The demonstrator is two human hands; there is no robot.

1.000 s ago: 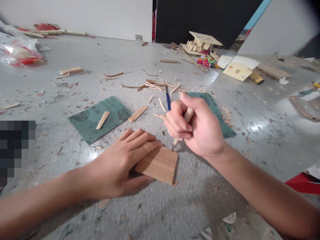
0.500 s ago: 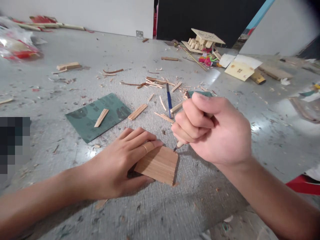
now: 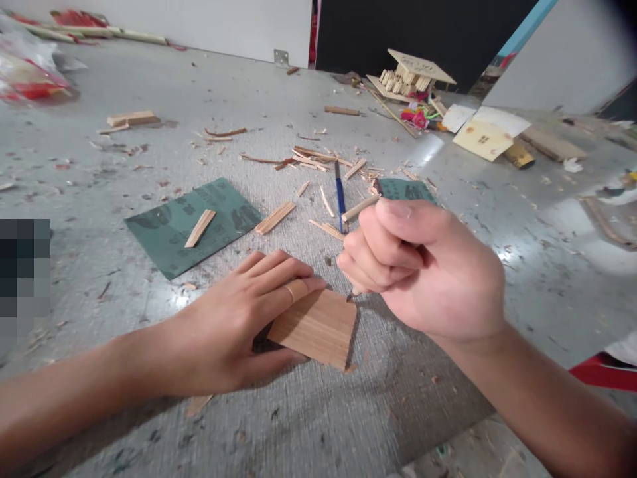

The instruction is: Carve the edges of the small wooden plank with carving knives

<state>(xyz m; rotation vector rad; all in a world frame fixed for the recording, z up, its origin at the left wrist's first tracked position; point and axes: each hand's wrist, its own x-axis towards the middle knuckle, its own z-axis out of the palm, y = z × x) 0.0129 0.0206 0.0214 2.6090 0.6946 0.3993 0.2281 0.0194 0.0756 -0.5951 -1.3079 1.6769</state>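
Note:
A flat wooden block (image 3: 313,328) lies on the grey table, its grain running lengthwise. My left hand (image 3: 233,325) is closed on its left end, fingers along the far edge and thumb at the near side. My right hand (image 3: 423,265) is a fist around a carving knife (image 3: 351,297), of which only a bit of pale handle and the dark blade tip show. That tip meets the block's far right corner. Beyond the fist lie a blue-handled blade tool (image 3: 340,192) and a wooden-handled tool (image 3: 361,208).
Green sandpaper (image 3: 149,229) with a wood strip on it lies to the left; another green sheet (image 3: 405,189) is behind my right hand. Wood strips (image 3: 276,218) and shavings litter the table. A small wooden house model (image 3: 408,79) stands at the back, and a plastic bag (image 3: 30,73) far left.
My right fist has tilted and sunk slightly, so less of the knife's handle shows; its tip stays at the block's corner. The left hand and block hold still. The view has shifted a little.

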